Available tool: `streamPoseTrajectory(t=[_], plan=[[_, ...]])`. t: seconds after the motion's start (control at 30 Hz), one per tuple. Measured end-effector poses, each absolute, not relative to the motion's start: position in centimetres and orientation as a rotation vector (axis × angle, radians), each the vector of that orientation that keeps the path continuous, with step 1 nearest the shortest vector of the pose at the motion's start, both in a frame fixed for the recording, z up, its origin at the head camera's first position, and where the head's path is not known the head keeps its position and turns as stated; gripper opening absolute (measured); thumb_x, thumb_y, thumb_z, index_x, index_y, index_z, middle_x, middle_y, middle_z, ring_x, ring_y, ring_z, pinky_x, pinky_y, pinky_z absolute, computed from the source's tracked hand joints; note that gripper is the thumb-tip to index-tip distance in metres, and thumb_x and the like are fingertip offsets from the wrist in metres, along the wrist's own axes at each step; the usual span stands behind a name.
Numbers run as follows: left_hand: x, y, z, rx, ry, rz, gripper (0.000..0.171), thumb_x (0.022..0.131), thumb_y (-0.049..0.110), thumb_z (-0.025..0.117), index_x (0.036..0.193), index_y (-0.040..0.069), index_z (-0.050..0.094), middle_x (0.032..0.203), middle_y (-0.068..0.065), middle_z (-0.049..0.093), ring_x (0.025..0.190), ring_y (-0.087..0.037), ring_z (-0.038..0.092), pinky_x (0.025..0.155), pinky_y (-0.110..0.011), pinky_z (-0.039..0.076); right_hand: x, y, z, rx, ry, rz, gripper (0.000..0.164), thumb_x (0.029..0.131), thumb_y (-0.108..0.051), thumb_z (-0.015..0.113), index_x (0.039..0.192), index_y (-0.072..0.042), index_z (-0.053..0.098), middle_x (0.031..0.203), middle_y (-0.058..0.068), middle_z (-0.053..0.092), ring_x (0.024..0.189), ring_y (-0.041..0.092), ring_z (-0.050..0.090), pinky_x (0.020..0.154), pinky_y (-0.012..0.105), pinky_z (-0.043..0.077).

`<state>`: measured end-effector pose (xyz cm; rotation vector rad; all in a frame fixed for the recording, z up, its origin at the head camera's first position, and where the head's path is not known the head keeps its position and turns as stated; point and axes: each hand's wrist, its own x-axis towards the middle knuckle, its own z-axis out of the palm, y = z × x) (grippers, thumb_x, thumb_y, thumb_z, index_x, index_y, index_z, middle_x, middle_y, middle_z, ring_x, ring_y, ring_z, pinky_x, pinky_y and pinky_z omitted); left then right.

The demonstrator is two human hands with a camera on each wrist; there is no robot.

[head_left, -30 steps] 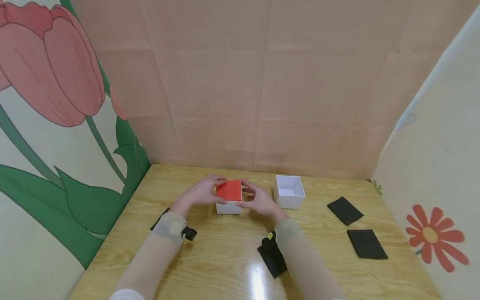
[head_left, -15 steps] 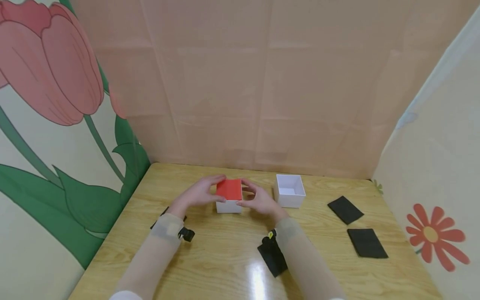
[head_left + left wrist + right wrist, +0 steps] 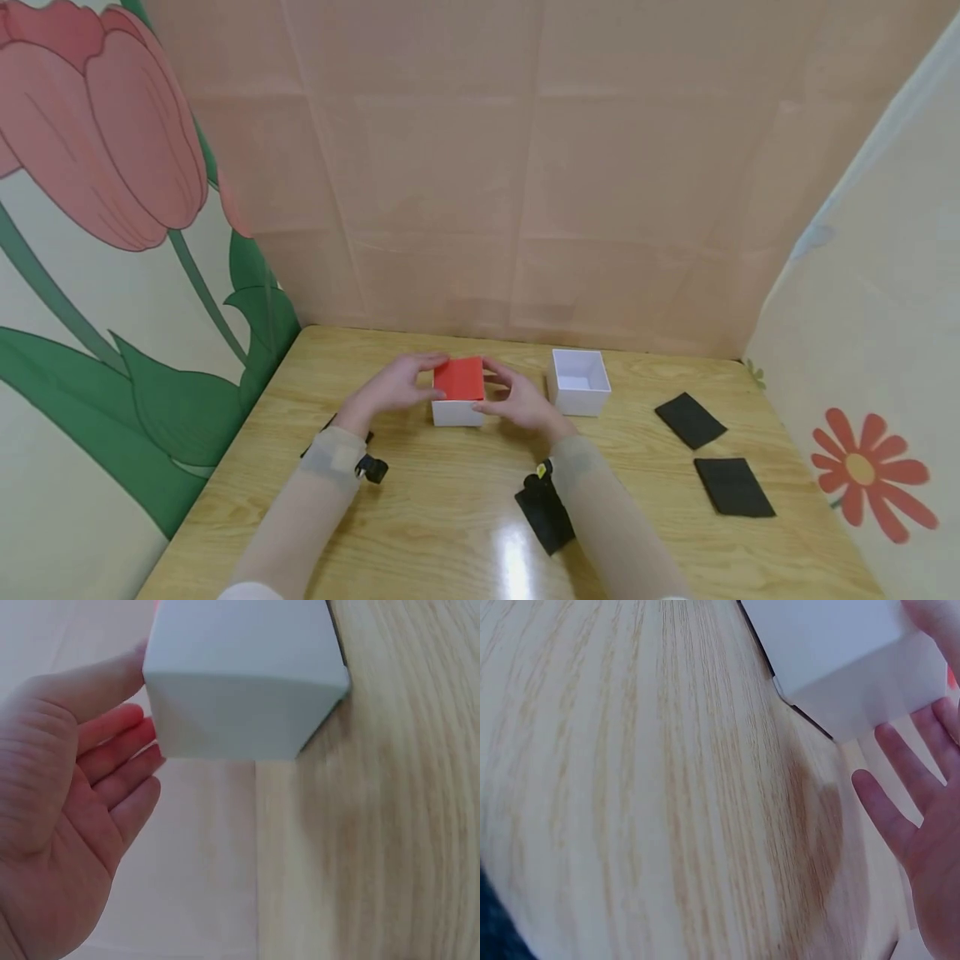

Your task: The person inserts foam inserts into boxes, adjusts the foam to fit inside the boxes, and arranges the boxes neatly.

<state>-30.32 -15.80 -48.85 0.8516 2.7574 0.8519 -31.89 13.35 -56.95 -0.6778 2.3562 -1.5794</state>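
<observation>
A small white box (image 3: 457, 414) stands on the table, its top covered by a flat red square (image 3: 459, 379). My left hand (image 3: 396, 385) holds the box's left side high up, thumb at the front corner and fingers behind. In the left wrist view the left thumb (image 3: 105, 686) touches the edge of the box near its top. My right hand (image 3: 521, 402) grips the right side, thumb in front and fingers at the back corner. In the right wrist view the lower fingers (image 3: 885, 814) spread away from the box wall. The inside of this box is hidden.
An open white box (image 3: 579, 400) stands at the back right. Two black squares (image 3: 690, 421) lie at the right, and another black piece (image 3: 546, 517) lies partly under the right forearm. A further dark piece is mostly hidden behind the left wrist. A cloth backdrop (image 3: 480, 167) borders the back.
My left thumb has drawn back slightly to the left, so more of the red square's front left corner shows. The right hand and both boxes stay where they were.
</observation>
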Motion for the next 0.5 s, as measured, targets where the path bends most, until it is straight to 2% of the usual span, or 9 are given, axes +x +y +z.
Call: streamPoseTrajectory(t=[0.2,0.33,0.5], plan=[[-30.6,-14.2,-48.3,0.893,2.817,0.778,0.075,0.100,0.047,0.075,0.163,0.015,0.048,0.165,-0.006,0.047,0.151,-0.029,0.046,0.122,-0.049,0.041,-31.7,13.7,-56.8,-0.656,2.340,-1.586,0.099,0.086,-0.046,0.091,0.167,-0.035,0.037,0.164,-0.010,0.045,0.143,0.030,0.054,0.110,0.049,0.053],[-30.9,-12.0,-47.7,1.004,2.850,0.705,0.069,0.101,0.042,0.075,0.158,0.010,0.053,0.161,-0.010,0.052,0.146,-0.031,0.051,0.119,-0.047,0.044,-31.9,13.9,-56.8,-0.671,2.352,-1.571,0.098,0.086,-0.047,0.090,0.167,-0.038,0.036,0.163,-0.012,0.045,0.142,0.028,0.054,0.107,0.047,0.056],[-30.8,-10.0,-48.0,1.064,2.880,0.588,0.065,0.100,0.037,0.078,0.154,0.009,0.058,0.157,-0.013,0.054,0.141,-0.033,0.053,0.115,-0.047,0.048,-32.1,13.8,-56.9,-0.712,2.336,-1.596,0.098,0.088,-0.036,0.091,0.169,-0.027,0.035,0.161,0.001,0.050,0.142,0.033,0.055,0.107,0.047,0.056]])
